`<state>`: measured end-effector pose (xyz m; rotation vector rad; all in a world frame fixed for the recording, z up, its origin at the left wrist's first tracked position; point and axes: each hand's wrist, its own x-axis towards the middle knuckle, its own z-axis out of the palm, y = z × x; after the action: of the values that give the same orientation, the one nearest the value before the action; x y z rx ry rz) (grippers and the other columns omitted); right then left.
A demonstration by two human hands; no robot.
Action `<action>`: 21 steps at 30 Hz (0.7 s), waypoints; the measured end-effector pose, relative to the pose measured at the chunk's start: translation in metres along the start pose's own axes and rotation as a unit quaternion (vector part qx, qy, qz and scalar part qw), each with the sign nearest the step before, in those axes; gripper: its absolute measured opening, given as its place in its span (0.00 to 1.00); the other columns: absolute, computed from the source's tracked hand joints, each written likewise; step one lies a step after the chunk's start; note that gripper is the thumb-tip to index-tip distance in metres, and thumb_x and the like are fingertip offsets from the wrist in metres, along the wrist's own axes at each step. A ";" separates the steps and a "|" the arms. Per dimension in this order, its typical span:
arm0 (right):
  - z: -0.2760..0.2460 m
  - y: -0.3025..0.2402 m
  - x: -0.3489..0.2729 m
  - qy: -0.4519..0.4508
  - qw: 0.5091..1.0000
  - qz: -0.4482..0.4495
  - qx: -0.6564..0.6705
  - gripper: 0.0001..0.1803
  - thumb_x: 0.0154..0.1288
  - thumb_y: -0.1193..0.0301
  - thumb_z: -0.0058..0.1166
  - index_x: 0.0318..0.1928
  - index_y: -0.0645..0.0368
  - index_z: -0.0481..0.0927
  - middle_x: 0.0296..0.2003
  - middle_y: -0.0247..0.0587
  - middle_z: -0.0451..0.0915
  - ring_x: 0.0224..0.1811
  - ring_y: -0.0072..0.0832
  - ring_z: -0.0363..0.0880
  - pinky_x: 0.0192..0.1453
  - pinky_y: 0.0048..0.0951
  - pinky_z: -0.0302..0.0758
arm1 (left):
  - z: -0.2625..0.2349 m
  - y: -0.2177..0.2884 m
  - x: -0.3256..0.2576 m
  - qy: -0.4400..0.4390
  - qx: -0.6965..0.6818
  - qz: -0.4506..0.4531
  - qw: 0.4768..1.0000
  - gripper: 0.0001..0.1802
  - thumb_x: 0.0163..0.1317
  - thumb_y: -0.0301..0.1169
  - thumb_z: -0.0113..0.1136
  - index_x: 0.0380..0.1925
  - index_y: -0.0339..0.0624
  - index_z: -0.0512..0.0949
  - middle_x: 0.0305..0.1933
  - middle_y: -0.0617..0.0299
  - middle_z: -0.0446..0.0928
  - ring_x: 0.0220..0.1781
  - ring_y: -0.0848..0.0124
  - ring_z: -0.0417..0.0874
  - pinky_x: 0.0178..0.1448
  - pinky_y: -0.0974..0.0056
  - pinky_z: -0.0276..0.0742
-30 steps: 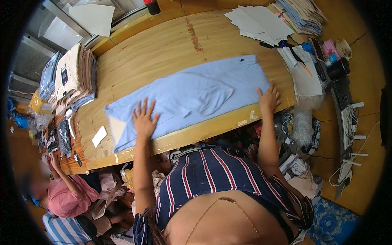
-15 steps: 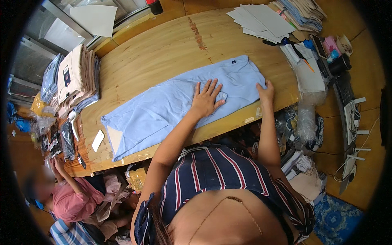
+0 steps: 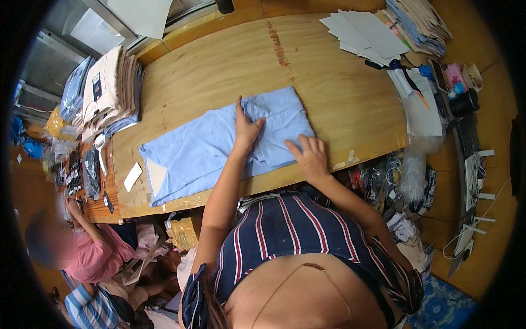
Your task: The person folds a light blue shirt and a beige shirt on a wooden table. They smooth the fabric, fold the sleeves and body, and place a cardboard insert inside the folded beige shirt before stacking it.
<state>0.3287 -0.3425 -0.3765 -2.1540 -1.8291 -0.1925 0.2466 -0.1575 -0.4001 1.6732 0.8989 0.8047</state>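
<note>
A light blue garment (image 3: 192, 145) lies folded in a long strip across the wooden table, its right end doubled over toward the left. A cream-coloured corner (image 3: 157, 176) shows at its left end. My left hand (image 3: 249, 131) rests on edge on the cloth by the fold, thumb and forefinger apart, its other fingers mostly hidden. At the near right edge of the garment, my right hand (image 3: 312, 159) touches the folded layer with its fingers spread. Neither hand grips the cloth.
Stacked folded garments (image 3: 104, 90) stand at the left beside a white card (image 3: 132, 177). White sheets (image 3: 364, 35) and another garment stack (image 3: 419, 24) lie at the far right, papers (image 3: 419, 104) nearer. A person in pink (image 3: 98, 249) sits at the lower left.
The garment's right end has been folded over leftward, making the strip shorter. My right hand has moved left with it. My left hand has shifted left and turned from flat to on edge.
</note>
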 end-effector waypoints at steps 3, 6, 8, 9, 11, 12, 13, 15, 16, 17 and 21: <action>0.001 0.019 -0.022 -0.031 0.999 0.008 0.043 0.22 0.49 0.76 0.41 0.48 0.52 0.70 0.42 0.43 0.68 0.44 0.35 0.66 0.47 0.34 0.63 | 0.002 0.000 0.002 0.001 0.069 0.002 0.998 0.44 0.42 0.20 0.60 0.59 0.42 0.47 0.49 0.40 0.64 0.50 0.57 0.69 0.50 0.65 0.66; -0.011 0.040 -0.021 -0.010 0.984 0.024 0.178 0.22 0.45 0.81 0.43 0.45 0.55 0.73 0.40 0.44 0.70 0.43 0.38 0.67 0.47 0.34 0.64 | 0.004 0.040 -0.006 -0.003 0.128 -0.069 0.989 0.41 0.43 0.20 0.59 0.58 0.44 0.50 0.42 0.42 0.68 0.43 0.57 0.72 0.46 0.64 0.67; -0.019 0.059 -0.001 0.051 0.966 0.070 0.243 0.17 0.45 0.84 0.44 0.38 0.59 0.76 0.37 0.44 0.71 0.42 0.40 0.67 0.50 0.33 0.64 | 0.007 0.043 -0.015 0.087 0.317 0.159 0.931 0.38 0.44 0.24 0.60 0.57 0.45 0.55 0.52 0.45 0.62 0.52 0.56 0.66 0.52 0.57 0.62; -0.018 0.068 0.009 0.055 0.955 0.094 0.277 0.16 0.46 0.82 0.45 0.38 0.59 0.76 0.37 0.45 0.72 0.42 0.41 0.67 0.50 0.33 0.64 | 0.013 0.065 -0.023 0.101 0.445 0.189 0.870 0.36 0.45 0.26 0.60 0.56 0.45 0.56 0.57 0.46 0.59 0.57 0.55 0.62 0.56 0.54 0.58; -0.009 0.099 0.057 0.091 0.937 0.121 0.315 0.13 0.49 0.78 0.47 0.38 0.59 0.76 0.37 0.46 0.72 0.42 0.41 0.68 0.51 0.33 0.63 | 0.018 0.049 -0.031 0.044 0.430 0.185 0.883 0.32 0.50 0.39 0.55 0.56 0.45 0.59 0.62 0.51 0.53 0.63 0.55 0.52 0.60 0.45 0.47; 0.013 0.106 0.073 0.082 0.956 0.107 0.262 0.11 0.50 0.74 0.49 0.37 0.59 0.76 0.38 0.47 0.72 0.43 0.41 0.67 0.51 0.34 0.63 | 0.024 0.045 -0.030 0.021 0.452 0.187 0.872 0.32 0.51 0.42 0.53 0.56 0.44 0.58 0.62 0.52 0.52 0.64 0.55 0.51 0.61 0.44 0.45; 0.032 0.111 0.093 0.071 0.968 0.097 0.220 0.11 0.51 0.70 0.51 0.37 0.59 0.76 0.39 0.47 0.72 0.44 0.41 0.67 0.51 0.34 0.63 | 0.027 0.043 -0.032 -0.010 0.484 0.186 0.855 0.33 0.52 0.45 0.50 0.56 0.44 0.58 0.63 0.53 0.51 0.65 0.55 0.49 0.61 0.44 0.43; 0.030 0.123 0.135 0.053 0.965 0.082 0.243 0.14 0.51 0.64 0.52 0.37 0.58 0.77 0.39 0.47 0.72 0.47 0.41 0.66 0.51 0.36 0.62 | 0.027 0.034 -0.031 -0.040 0.534 0.179 0.825 0.34 0.53 0.50 0.47 0.57 0.44 0.57 0.64 0.54 0.49 0.66 0.55 0.46 0.62 0.43 0.39; 0.033 0.127 0.143 0.010 0.974 0.051 0.221 0.13 0.51 0.65 0.51 0.36 0.58 0.77 0.39 0.47 0.71 0.47 0.41 0.65 0.50 0.36 0.63 | 0.035 0.023 -0.030 -0.045 0.545 0.181 0.817 0.35 0.53 0.52 0.45 0.58 0.44 0.56 0.64 0.55 0.48 0.66 0.56 0.45 0.63 0.43 0.38; 0.045 0.130 0.149 -0.037 0.978 0.030 0.205 0.12 0.50 0.66 0.50 0.35 0.58 0.77 0.39 0.47 0.71 0.48 0.42 0.64 0.49 0.37 0.63 | 0.038 0.015 -0.028 -0.063 0.557 0.181 0.808 0.36 0.53 0.54 0.43 0.58 0.45 0.56 0.65 0.55 0.47 0.66 0.56 0.44 0.63 0.43 0.36; 0.069 0.127 0.171 0.008 0.996 0.023 0.088 0.10 0.48 0.75 0.43 0.31 0.58 0.76 0.40 0.46 0.71 0.46 0.40 0.66 0.47 0.39 0.63 | 0.032 0.020 -0.033 -0.043 0.567 0.144 0.810 0.35 0.54 0.50 0.45 0.59 0.45 0.55 0.65 0.56 0.47 0.67 0.58 0.42 0.63 0.42 0.32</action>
<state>0.4768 -0.1775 -0.4091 -2.0649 -1.7165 -0.0365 0.2612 -0.2049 -0.3917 2.9201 1.1702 0.3252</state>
